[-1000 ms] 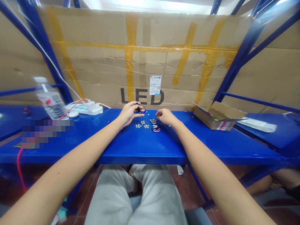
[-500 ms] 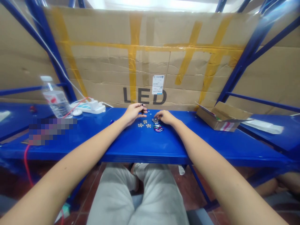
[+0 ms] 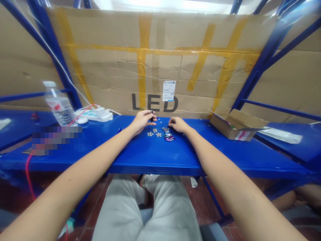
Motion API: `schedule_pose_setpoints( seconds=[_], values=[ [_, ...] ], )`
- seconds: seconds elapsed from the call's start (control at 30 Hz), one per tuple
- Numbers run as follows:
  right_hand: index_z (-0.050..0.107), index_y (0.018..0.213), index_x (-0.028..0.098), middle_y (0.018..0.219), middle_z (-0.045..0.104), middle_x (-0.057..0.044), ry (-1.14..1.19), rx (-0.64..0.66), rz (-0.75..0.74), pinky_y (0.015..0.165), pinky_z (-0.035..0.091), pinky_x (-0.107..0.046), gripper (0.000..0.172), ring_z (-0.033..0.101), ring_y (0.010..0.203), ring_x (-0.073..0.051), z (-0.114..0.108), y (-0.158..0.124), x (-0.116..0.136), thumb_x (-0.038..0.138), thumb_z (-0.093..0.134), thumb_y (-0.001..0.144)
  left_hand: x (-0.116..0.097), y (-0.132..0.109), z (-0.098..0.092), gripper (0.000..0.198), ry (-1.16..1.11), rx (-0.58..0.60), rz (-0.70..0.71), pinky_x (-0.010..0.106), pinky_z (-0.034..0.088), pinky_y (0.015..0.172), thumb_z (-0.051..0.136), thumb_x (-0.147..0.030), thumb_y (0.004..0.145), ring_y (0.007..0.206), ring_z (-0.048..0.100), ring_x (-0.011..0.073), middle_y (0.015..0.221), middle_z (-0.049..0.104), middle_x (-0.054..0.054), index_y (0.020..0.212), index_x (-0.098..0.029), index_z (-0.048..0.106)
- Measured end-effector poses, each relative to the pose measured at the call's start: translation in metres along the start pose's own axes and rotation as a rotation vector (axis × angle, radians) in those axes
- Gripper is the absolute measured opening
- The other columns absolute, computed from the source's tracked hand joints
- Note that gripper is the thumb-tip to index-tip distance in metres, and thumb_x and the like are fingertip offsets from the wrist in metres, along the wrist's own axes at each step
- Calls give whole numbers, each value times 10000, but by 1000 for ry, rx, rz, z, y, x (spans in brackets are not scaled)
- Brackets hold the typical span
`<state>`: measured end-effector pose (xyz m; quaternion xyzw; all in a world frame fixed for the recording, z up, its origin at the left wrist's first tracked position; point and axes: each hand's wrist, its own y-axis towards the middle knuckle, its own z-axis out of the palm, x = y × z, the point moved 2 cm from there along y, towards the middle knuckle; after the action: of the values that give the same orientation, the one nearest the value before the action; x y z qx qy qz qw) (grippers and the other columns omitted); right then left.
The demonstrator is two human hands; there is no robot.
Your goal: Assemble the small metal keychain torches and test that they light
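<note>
Lying mid-frame are shiny coloured items (image 3: 169, 137) and small metal pieces (image 3: 158, 135), the right hand (image 3: 179, 125) curled beside them, grip unclear, the left hand (image 3: 141, 121) pinching a black piece (image 3: 151, 116), then cardboard (image 3: 120, 80) reading "LED" below an illegible label (image 3: 169, 90).

Pale grey trousers (image 3: 173, 211), bare forearms (image 3: 82, 174)

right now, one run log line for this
left hand: holding slim black object; right hand: beside small metal parts, grip unclear; blue table: shiny multicolored pieces; cardboard box: open
</note>
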<state>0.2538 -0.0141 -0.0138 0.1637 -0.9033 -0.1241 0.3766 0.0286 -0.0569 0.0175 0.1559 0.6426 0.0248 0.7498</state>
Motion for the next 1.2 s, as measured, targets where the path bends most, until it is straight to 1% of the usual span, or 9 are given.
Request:
schedule_pose_setpoints(
  seconds=[0.13,0.27,0.33,0.5,0.6,0.8,1.0,1.1,1.2],
  values=[
    [622,824,150,720,713,-58,373,-86,123,636,522,-282,94,641,632,-152,-6,-4,6,90,667,767,0,-1,1,125,45,21,36,307,596,686,637,-94,880,795,690,164,865,701,86,998,-102,674],
    [707,973,133,717,704,-41,512,-108,-93,676,542,-308,231,634,649,-153,-15,-15,37,240,712,769,5,1,0,206,146,58,115,296,573,688,718,-138,824,789,684,161,872,730,83,1027,-104,704],
    [730,1034,138,752,713,-41,488,-109,-163,699,544,-328,284,618,633,-146,-17,-21,53,296,673,805,7,2,-1,220,222,84,162,296,556,683,736,-176,808,759,673,157,872,738,78,1017,-112,718],
    [711,978,153,704,675,-18,410,-18,-231,622,520,-312,225,584,574,-140,-8,-32,75,247,612,800,9,-1,1,201,438,194,271,291,503,658,701,-244,809,675,622,150,807,732,46,974,-138,745],
    [673,952,160,711,673,-14,392,32,-248,587,503,-297,199,569,551,-132,-5,-35,76,228,604,779,9,-4,4,185,518,262,319,309,505,734,665,-234,818,765,645,178,824,736,48,958,-147,750],
    [555,949,201,696,691,4,364,7,-273,618,489,-274,204,634,656,-158,-8,-35,72,206,628,758,7,-7,6,174,586,279,382,342,504,848,640,-227,833,863,672,207,890,761,57,946,-170,760],
    [634,817,174,748,721,-48,272,8,-238,647,492,-293,67,657,697,-179,-9,-35,68,192,636,753,7,-8,5,212,666,287,406,356,488,896,622,-261,865,941,678,228,1013,772,65,1005,-187,762],
    [679,788,166,723,702,-30,170,-31,-262,643,472,-282,61,625,682,-166,-10,-35,69,192,648,742,8,-9,5,212,712,300,414,339,478,871,611,-272,874,927,666,217,1003,762,57,1010,-178,744],
    [703,774,159,707,693,-22,93,-62,-285,649,451,-273,68,602,683,-157,-10,-35,70,186,646,748,8,-11,5,215,774,307,408,307,464,764,582,-289,891,813,631,187,903,733,37,1010,-167,713]
  ],
)
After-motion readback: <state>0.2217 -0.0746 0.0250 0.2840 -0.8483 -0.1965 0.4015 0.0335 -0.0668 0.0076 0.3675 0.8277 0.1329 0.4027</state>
